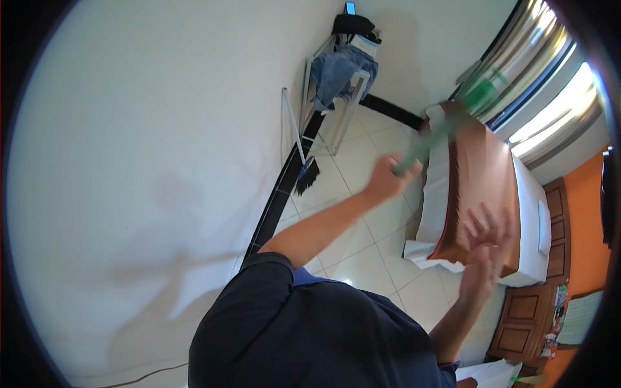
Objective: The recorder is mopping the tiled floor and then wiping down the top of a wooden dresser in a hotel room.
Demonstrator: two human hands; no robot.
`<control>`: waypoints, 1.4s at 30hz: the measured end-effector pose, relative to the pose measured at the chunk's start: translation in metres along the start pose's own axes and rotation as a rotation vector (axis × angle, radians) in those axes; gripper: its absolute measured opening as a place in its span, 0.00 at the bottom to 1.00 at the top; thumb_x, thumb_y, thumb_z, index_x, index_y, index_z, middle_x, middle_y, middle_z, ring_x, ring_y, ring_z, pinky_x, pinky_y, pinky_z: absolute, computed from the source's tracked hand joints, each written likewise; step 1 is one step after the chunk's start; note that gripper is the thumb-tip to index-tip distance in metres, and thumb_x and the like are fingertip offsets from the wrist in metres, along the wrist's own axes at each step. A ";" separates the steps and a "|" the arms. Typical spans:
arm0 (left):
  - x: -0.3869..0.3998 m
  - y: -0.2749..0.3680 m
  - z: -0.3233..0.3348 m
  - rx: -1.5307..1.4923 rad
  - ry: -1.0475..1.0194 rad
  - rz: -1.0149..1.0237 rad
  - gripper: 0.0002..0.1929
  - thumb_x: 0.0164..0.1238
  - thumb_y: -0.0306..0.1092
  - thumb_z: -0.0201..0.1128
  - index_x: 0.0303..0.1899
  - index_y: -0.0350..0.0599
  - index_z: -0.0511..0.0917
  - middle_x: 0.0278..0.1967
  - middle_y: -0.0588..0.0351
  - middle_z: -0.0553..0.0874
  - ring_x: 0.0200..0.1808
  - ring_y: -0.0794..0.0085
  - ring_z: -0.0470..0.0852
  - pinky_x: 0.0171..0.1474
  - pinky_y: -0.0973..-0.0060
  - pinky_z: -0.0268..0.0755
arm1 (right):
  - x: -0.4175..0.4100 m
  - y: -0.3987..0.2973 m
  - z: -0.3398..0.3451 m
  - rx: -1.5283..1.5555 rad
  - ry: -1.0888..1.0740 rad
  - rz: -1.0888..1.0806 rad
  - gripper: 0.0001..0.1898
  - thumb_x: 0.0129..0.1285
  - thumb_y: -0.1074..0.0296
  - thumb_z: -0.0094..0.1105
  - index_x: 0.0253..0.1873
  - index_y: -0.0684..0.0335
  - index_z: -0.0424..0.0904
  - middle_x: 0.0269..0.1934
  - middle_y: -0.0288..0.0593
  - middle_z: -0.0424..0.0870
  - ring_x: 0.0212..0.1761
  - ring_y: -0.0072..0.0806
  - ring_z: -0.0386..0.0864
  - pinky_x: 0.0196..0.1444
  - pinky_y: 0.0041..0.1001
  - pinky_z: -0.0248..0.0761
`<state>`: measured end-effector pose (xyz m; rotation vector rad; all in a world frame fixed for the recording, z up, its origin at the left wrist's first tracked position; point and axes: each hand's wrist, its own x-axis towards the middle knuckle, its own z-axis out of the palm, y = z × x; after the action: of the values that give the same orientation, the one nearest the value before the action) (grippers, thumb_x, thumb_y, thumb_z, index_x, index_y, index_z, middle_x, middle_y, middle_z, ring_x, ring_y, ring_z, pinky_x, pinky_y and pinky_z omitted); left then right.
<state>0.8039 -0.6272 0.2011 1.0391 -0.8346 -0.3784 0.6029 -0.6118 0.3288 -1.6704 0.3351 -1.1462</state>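
Observation:
My left hand (394, 178) is closed around the handle of a long green tool (436, 136). Motion smears the tool, so its exact kind cannot be told; its wider, brighter green end points up and right, towards the curtains. My right hand (486, 235) is raised at the right, blurred, with its fingers apart and nothing seen in it. In the picture it overlaps the brown cover (490, 169) of a bed.
A broom (304, 167) with a white handle leans at the left wall. Behind it, a white metal rack (361, 85) bears blue jeans (335, 72) and a black bag (354, 25). Curtains (524, 58) hang beyond the bed. A wooden cabinet (519, 317) stands at lower right.

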 end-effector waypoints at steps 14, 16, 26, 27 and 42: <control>0.140 -0.143 -0.266 0.208 0.262 -0.472 0.12 0.55 0.40 0.62 0.34 0.40 0.77 0.21 0.58 0.77 0.24 0.76 0.74 0.30 0.76 0.66 | 0.037 0.119 0.099 0.107 -0.448 0.515 0.12 0.61 0.73 0.53 0.49 0.65 0.66 0.38 0.38 0.76 0.41 0.22 0.73 0.46 0.22 0.65; 0.137 -0.163 -0.283 0.205 0.379 -0.444 0.14 0.55 0.41 0.62 0.35 0.40 0.76 0.24 0.56 0.78 0.26 0.74 0.76 0.32 0.75 0.67 | 0.036 0.127 0.101 0.074 -0.465 0.541 0.12 0.61 0.72 0.54 0.49 0.65 0.67 0.37 0.38 0.76 0.41 0.21 0.73 0.46 0.21 0.66; 0.142 -0.166 -0.321 0.347 0.527 -0.739 0.29 0.55 0.49 0.63 0.49 0.37 0.64 0.42 0.49 0.75 0.42 0.66 0.74 0.43 0.69 0.68 | 0.047 0.149 0.109 0.073 -0.429 0.653 0.10 0.62 0.73 0.53 0.47 0.65 0.67 0.35 0.37 0.76 0.40 0.20 0.73 0.44 0.21 0.66; 0.140 -0.164 -0.322 0.222 0.521 -0.766 0.31 0.54 0.49 0.64 0.50 0.36 0.62 0.44 0.47 0.74 0.45 0.65 0.73 0.45 0.68 0.67 | 0.047 0.149 0.109 0.063 -0.428 0.650 0.10 0.62 0.73 0.53 0.47 0.65 0.67 0.36 0.37 0.76 0.40 0.21 0.73 0.44 0.21 0.66; 0.048 -0.177 -0.248 0.258 0.648 -0.471 0.46 0.44 0.46 0.72 0.59 0.32 0.53 0.56 0.39 0.60 0.59 0.58 0.60 0.62 0.67 0.53 | 0.034 0.142 0.075 0.046 -0.172 0.671 0.11 0.62 0.71 0.53 0.47 0.66 0.67 0.35 0.38 0.77 0.39 0.21 0.74 0.44 0.21 0.67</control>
<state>1.0412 -0.5935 0.0061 1.4929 -0.0478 -0.3006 0.7232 -0.6514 0.2249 -1.4354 0.6887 -0.5030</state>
